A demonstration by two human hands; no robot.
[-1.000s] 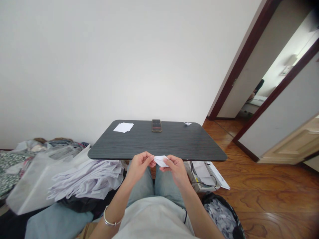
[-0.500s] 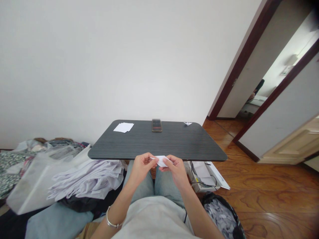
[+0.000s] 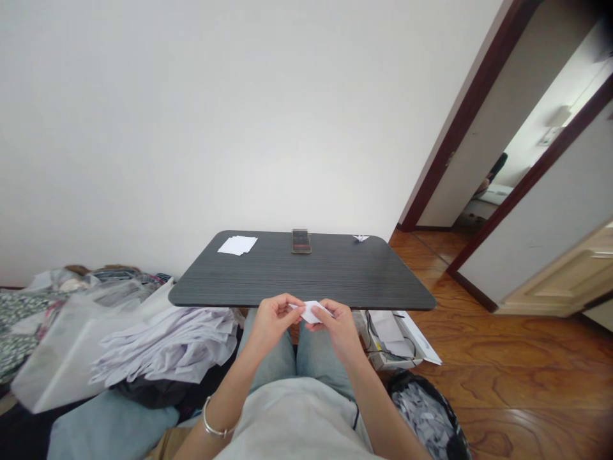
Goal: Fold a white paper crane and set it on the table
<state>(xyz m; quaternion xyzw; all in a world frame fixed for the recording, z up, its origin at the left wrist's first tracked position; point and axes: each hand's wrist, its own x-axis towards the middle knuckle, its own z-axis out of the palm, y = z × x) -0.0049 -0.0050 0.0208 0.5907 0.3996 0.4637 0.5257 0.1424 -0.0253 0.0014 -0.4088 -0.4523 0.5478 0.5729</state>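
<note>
A small folded piece of white paper (image 3: 311, 311) is stretched between my two hands, just off the near edge of the dark table (image 3: 268, 275) and above my lap. My left hand (image 3: 278, 316) pinches its left end between thumb and fingers. On the other end, my right hand (image 3: 335, 319) grips the paper, thumb on top and fingers beneath. The fingers cover parts of the folds. At the table's back left lies a stack of white paper sheets (image 3: 237, 245). A small folded paper crane (image 3: 361, 238) sits at the back right.
A phone (image 3: 301, 241) lies at the table's back middle, near the wall. Piled clothes (image 3: 177, 345) are on the left. To the right, a box with cables and papers (image 3: 393, 338) and a black bag of paper scraps (image 3: 426, 415) stand on the wooden floor.
My left fingers have shifted very slightly along the paper's edge. Otherwise both hands keep their grip in the same place.
</note>
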